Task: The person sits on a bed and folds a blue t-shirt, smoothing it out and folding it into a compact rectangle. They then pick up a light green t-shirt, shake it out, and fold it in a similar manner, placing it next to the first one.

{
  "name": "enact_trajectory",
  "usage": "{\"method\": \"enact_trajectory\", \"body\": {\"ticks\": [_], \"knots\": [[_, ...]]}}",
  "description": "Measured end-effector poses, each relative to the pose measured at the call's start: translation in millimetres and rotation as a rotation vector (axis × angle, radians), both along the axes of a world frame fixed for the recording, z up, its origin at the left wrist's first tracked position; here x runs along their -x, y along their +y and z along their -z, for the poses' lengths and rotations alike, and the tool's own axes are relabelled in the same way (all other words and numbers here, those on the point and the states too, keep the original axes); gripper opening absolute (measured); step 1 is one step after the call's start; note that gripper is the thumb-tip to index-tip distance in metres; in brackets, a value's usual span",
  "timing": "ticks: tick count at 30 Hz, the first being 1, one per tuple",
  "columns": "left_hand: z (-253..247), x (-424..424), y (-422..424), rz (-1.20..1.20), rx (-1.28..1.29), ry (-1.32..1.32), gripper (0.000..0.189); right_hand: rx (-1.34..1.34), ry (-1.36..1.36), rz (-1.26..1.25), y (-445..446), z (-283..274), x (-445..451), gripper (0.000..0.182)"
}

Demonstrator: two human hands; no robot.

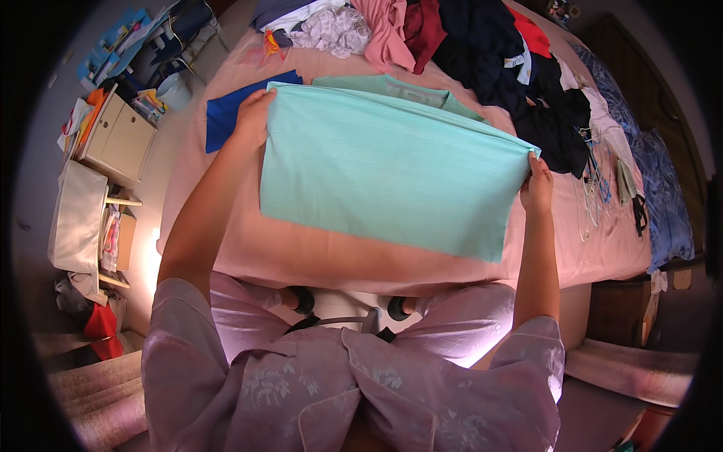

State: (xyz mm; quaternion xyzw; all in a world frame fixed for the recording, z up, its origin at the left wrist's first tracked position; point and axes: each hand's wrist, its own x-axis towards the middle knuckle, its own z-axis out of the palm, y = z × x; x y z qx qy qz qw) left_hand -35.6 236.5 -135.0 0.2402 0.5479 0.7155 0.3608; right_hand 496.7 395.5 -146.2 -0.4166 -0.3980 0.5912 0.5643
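Observation:
A mint-green T-shirt [390, 175] is stretched between my two hands over the near part of the bed, its lower half doubled over towards me. My left hand [255, 116] pinches its upper left corner, and my right hand [538, 179] pinches the corner at the right. Behind the raised edge, the shirt's neckline [421, 95] and shoulders lie on the pink bedsheet [350, 268]. A folded blue cloth [223, 121] rests on the bed beside my left hand, partly hidden by my wrist.
Heaped clothes in lilac [336, 31], pink [384, 34], dark red [423, 34] and black [548, 130] cover the bed's far side. Several wire hangers [593, 181] lie at the right, near a blue patterned pillow [661, 198]. A cream cabinet [118, 135] and a pale blue bin [175, 93] stand left.

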Motion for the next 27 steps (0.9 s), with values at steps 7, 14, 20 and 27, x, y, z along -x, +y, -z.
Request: {"method": "enact_trajectory", "body": {"ticks": [7, 14, 20, 27], "knots": [[34, 5, 66, -0.161, 0.094, 0.272, 0.016, -0.014, -0.039, 0.130, 58, 33, 13, 0.012], [44, 21, 104, -0.229, 0.218, 0.483, 0.021, -0.019, -0.098, 0.100, 94, 36, 21, 0.020], [45, 25, 124, -0.329, 0.419, 0.867, 0.026, -0.003, -0.153, 0.123, 128, 55, 29, 0.017], [47, 28, 134, -0.268, 0.645, 0.975, 0.028, 0.076, -0.379, 0.266, 148, 70, 38, 0.018]]}}
